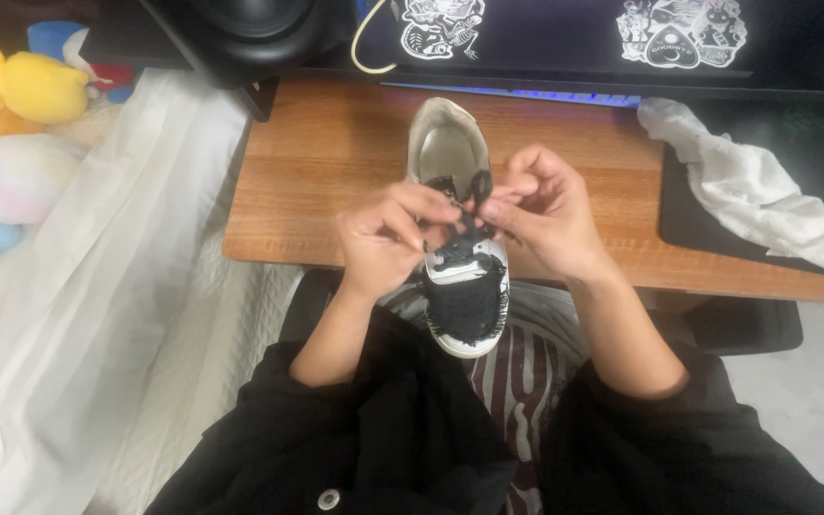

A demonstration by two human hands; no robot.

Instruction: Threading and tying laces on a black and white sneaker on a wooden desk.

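A black-and-white sneaker (463, 300) lies on the front edge of a wooden desk (326, 162), toe toward me and overhanging my lap. Its black shoelace (477, 191) runs up between my hands. My left hand (388, 238) pinches the lace at the left side of the shoe's tongue. My right hand (541, 215) pinches the lace just right of it, fingertips nearly touching the left hand. Both hands hover over the middle of the shoe and hide its eyelets.
A crumpled white cloth (746, 186) lies on a black mat (689, 229) at the desk's right. A black speaker (250, 33) stands at the back left. Plush toys (21, 91) and a white sheet (97, 315) lie to the left. A black chair arm (755, 324) sits right.
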